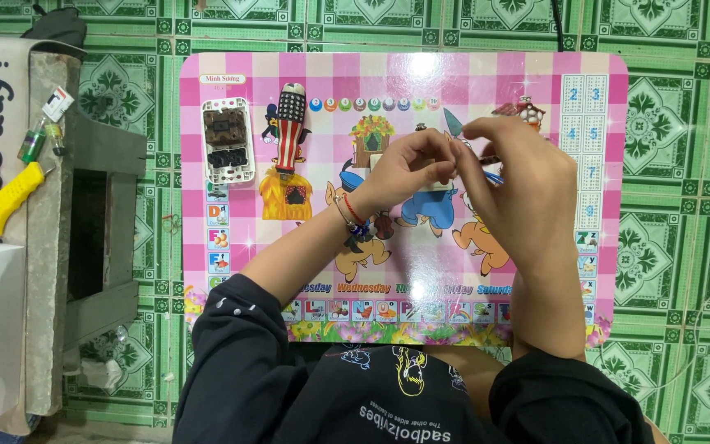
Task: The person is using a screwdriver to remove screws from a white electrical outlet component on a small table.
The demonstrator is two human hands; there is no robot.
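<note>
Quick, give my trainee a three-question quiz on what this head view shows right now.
1. True or false: the white socket plate lies on the pink board, apart from both hands.
2. Which tool lies just right of the socket plate? A) striped-handle screwdriver B) pliers C) hammer
3. Where do the left hand and right hand meet?

Key:
1. True.
2. A.
3. Above the board's middle, fingertips together on a small part, too hidden to identify.
</note>
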